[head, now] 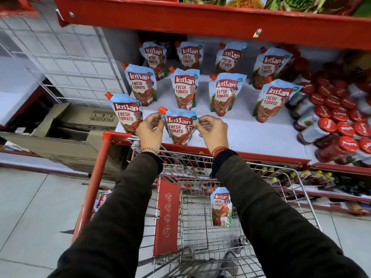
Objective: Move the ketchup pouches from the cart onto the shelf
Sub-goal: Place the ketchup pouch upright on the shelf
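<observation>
Left hand [149, 129] and right hand [212, 130] are pinching the ketchup pouch [179, 127] by its top corners, standing it at the shelf [251, 137] front edge; it should be released only once it is upright.

The pale blue plastic ketchup pouch [180, 127] is showing a red logo band, red lettering, tomato artwork and an orange-red spout cap. The white-surfaced metal shelf [251, 135] is showing a red front edge. The silver wire-grid shopping cart [202, 213] is carrying a red plastic flap. Dark olive sleeves [267, 213] are ending in black cuffs.
</observation>
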The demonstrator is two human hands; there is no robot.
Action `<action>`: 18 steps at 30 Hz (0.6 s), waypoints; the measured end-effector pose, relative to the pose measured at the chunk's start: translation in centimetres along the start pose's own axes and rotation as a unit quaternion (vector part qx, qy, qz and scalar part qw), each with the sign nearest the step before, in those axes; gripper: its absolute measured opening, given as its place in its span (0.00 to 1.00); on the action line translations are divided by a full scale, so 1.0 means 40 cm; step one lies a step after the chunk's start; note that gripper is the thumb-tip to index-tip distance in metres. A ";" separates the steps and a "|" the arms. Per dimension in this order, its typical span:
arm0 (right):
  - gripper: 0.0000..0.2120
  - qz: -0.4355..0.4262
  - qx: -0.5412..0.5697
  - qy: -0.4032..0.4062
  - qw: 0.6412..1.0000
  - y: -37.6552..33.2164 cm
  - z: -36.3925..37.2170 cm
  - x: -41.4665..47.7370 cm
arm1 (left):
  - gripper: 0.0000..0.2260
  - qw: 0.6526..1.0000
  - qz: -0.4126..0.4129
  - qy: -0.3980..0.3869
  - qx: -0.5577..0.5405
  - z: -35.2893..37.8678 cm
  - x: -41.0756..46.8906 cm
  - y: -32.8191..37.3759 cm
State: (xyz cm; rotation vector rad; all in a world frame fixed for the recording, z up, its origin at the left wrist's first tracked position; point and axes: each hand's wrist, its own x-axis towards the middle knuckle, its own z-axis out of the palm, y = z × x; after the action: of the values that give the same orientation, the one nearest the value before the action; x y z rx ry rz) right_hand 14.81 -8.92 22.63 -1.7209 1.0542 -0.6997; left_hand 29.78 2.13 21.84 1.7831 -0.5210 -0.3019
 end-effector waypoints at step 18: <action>0.08 0.129 -0.068 -0.020 0.989 0.399 -0.193 -0.239 | 0.15 0.998 -0.052 -0.037 0.027 0.241 -0.431 -0.274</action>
State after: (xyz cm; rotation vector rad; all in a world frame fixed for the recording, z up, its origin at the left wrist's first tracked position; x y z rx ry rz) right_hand -1.26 -6.35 10.77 -1.6663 1.2924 -0.4363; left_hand 12.49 4.79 7.56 1.8601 -0.4924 -0.4312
